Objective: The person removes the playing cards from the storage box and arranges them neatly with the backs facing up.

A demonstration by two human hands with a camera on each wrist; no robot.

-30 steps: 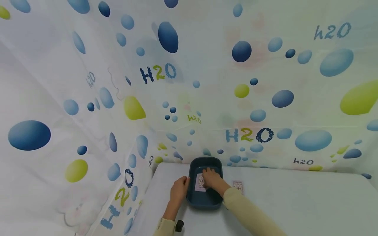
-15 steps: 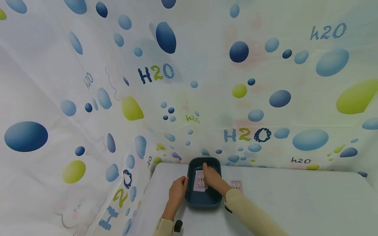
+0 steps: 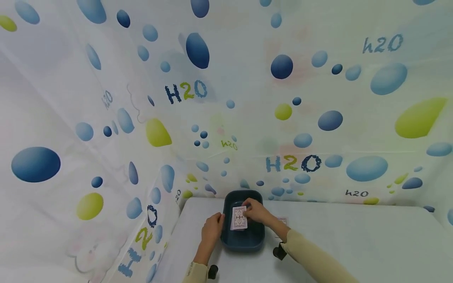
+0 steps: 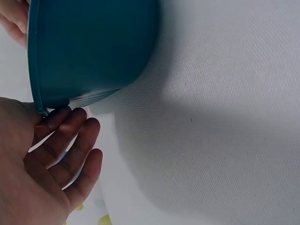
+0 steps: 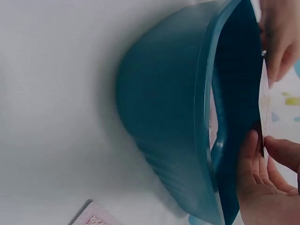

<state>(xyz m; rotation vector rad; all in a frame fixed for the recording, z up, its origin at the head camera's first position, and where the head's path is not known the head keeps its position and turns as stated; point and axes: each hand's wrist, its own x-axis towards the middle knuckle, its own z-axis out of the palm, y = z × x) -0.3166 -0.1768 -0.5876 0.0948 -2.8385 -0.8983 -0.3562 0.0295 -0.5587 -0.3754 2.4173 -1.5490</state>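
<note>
A dark teal plastic basin (image 3: 242,245) stands on the white table. My left hand (image 3: 212,227) pinches its left rim; in the left wrist view the fingers (image 4: 77,140) lie along the outside below the lip. My right hand (image 3: 257,212) is over the basin and pinches a playing card (image 3: 240,217) by its right edge, thumb on one face and fingers on the other. The card's patterned red-and-white back faces up. Edges of other cards show beneath it inside the basin. Through a slot in the basin wall (image 5: 159,89), the right wrist view shows a bit of pinkish card (image 5: 213,122).
Another patterned card (image 5: 96,216) lies on the table just right of the basin, partly covered by the right forearm in the head view. A wall cloth (image 3: 226,118) printed with drops and "H2O" hangs behind the table (image 3: 354,236).
My right hand was down among the cards in the basin; it has risen with one card between thumb and fingers. The left hand has stayed at the rim. The head view has shifted slightly.
</note>
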